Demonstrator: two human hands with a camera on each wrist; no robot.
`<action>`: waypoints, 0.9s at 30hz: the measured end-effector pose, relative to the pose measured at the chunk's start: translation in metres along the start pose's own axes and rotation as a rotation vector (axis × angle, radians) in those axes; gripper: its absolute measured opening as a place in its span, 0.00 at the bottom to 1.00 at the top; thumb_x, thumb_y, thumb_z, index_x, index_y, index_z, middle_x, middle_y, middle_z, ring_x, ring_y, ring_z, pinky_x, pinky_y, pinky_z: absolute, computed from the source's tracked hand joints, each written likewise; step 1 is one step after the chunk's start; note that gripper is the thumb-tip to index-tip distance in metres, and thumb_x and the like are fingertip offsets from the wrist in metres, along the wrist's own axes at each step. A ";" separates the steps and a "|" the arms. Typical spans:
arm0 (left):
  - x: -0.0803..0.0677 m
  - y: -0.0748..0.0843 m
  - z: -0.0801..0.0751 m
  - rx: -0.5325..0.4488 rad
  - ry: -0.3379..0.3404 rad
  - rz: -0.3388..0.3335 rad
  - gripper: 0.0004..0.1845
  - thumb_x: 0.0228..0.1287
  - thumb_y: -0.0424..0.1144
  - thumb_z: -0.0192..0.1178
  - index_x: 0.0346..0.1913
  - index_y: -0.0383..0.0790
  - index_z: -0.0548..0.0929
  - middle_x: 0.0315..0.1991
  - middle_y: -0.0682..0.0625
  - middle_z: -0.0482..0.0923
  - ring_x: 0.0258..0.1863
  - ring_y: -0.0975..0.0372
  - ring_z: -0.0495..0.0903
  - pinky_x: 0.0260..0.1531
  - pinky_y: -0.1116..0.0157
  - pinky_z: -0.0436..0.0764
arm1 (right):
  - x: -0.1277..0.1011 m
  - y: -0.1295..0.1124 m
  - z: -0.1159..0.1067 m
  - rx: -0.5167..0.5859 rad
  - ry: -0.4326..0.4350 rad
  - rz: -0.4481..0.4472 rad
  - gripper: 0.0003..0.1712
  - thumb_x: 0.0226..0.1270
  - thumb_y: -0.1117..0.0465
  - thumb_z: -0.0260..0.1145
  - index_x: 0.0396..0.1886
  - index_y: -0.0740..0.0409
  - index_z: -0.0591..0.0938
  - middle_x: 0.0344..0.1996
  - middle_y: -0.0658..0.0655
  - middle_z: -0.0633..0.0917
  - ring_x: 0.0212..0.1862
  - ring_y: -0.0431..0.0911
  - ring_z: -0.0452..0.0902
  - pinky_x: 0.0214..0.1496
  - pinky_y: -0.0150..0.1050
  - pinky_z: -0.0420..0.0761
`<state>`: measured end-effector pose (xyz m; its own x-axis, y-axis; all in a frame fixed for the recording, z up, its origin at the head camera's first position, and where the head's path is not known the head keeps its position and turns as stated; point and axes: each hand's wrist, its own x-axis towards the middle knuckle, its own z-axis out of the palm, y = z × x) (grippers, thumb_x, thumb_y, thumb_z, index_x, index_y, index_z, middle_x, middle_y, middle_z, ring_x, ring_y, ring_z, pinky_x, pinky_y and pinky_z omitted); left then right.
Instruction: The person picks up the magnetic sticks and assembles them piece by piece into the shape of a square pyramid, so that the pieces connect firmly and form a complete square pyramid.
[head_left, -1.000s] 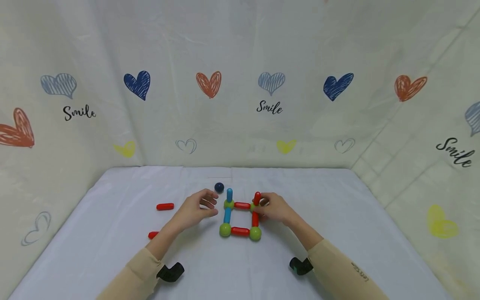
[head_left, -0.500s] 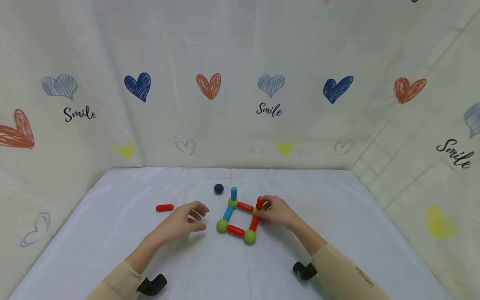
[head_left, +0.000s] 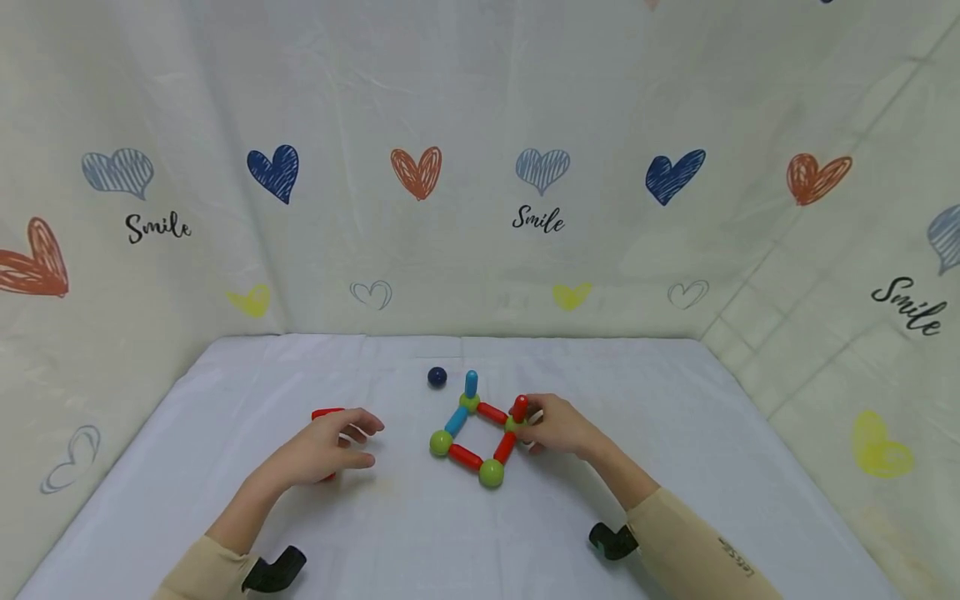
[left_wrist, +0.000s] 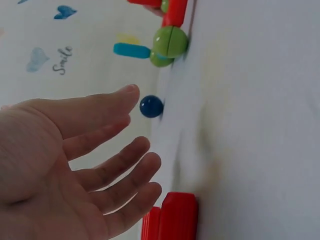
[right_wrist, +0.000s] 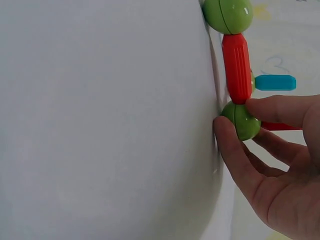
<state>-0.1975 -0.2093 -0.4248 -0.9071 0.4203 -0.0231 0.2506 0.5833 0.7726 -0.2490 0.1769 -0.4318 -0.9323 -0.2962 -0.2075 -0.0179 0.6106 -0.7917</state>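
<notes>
Loose red rod (head_left: 327, 414) mostly hidden behind left hand (head_left: 318, 454) at its 12 o'clock; cut off by bottom edge in left wrist view. Right hand (head_left: 558, 427) covered part of green ball (right_wrist: 241, 120). Upright red rod (head_left: 519, 407) ran off-frame in both wrist views.

The rod frame (head_left: 474, 432) joins red and light-blue rods with green balls. A dark-blue ball (head_left: 437, 377) lies on the white tablecloth (head_left: 675, 417). The cream backdrop (head_left: 480, 167) carries blue, orange and yellow hearts.
</notes>
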 end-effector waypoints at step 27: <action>-0.026 -0.028 -0.039 0.041 -0.266 -0.097 0.15 0.57 0.29 0.74 0.46 0.39 0.84 0.41 0.51 0.81 0.42 0.54 0.78 0.43 0.65 0.79 | -0.011 0.010 -0.004 -0.028 -0.079 -0.058 0.23 0.58 0.61 0.80 0.49 0.60 0.79 0.34 0.55 0.82 0.31 0.47 0.81 0.37 0.40 0.85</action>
<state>-0.1941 -0.2636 -0.4214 -0.8080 0.5259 -0.2655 0.1855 0.6548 0.7327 -0.2402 0.1887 -0.4351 -0.8982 -0.3877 -0.2073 -0.0818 0.6108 -0.7875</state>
